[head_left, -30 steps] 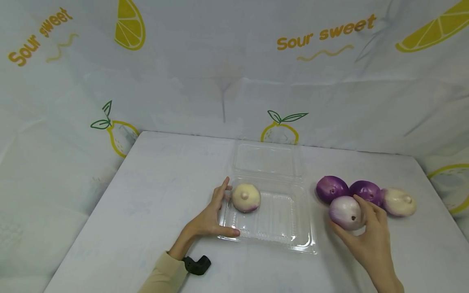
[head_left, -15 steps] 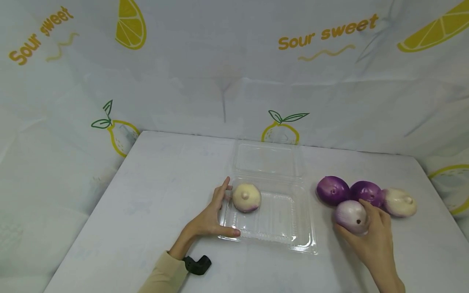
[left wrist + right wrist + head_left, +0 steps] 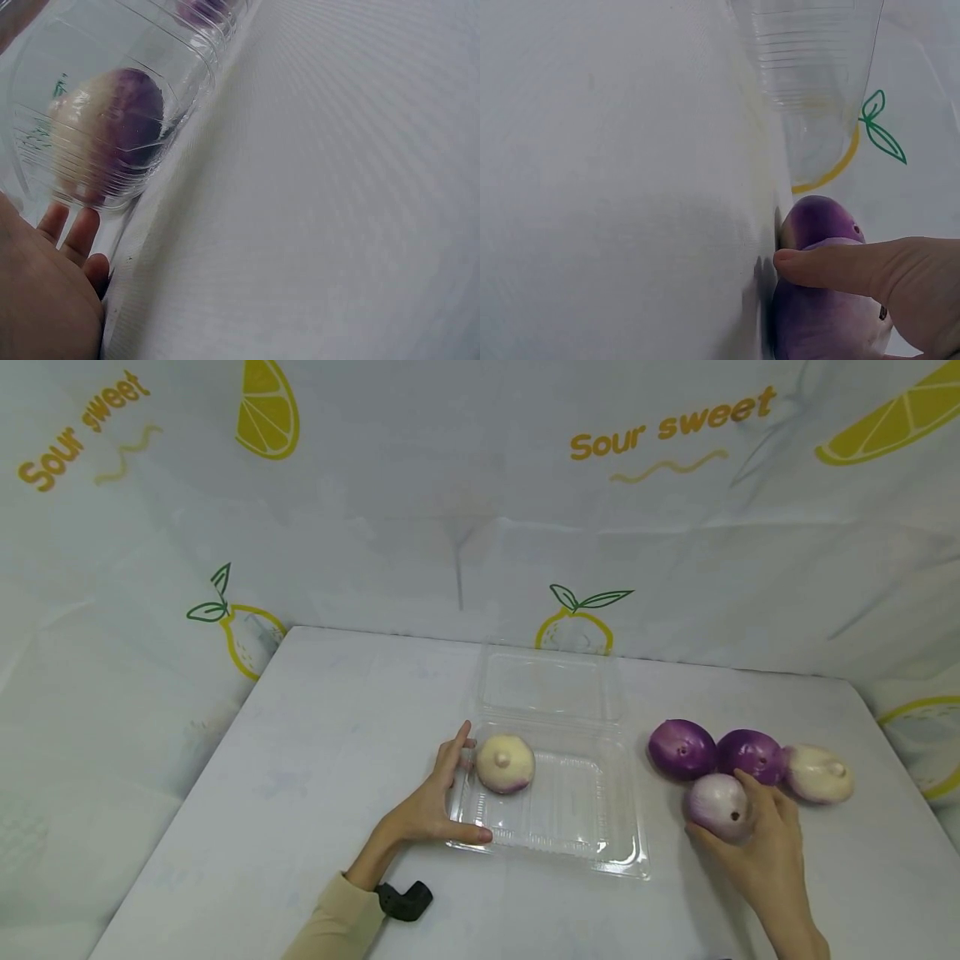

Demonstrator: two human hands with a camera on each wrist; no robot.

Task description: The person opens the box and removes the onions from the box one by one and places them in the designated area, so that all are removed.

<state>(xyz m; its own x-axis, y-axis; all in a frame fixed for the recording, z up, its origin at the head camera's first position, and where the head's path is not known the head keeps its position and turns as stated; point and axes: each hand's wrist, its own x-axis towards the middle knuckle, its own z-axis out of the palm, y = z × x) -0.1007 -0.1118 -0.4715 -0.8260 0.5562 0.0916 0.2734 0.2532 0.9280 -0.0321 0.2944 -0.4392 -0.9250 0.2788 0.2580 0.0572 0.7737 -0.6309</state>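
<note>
A pale purple onion (image 3: 717,807) with a small dark hole sits between the thumb and fingers of my right hand (image 3: 765,839), which pinches it on or just above the table. Close behind it lie two deep purple onions (image 3: 681,750) and a cream one (image 3: 817,773). Fairly straight fingers of my left hand (image 3: 435,802) rest along the left side of a clear plastic box (image 3: 570,810), the thumb at its front rim. Inside, at the left, stands a cream onion (image 3: 505,764) with a purple underside, seen through the wall in the left wrist view.
The box's clear lid (image 3: 547,685) lies folded back toward the rear table edge. A black wrist mount (image 3: 405,902) shows beside the left sleeve. White cloth (image 3: 375,485) printed with lemons hangs behind the white table (image 3: 322,718).
My right hand has shifted slightly right and toward me with the pale onion, then settled by the purple ones. The left hand, the box and the onion inside have stayed put.
</note>
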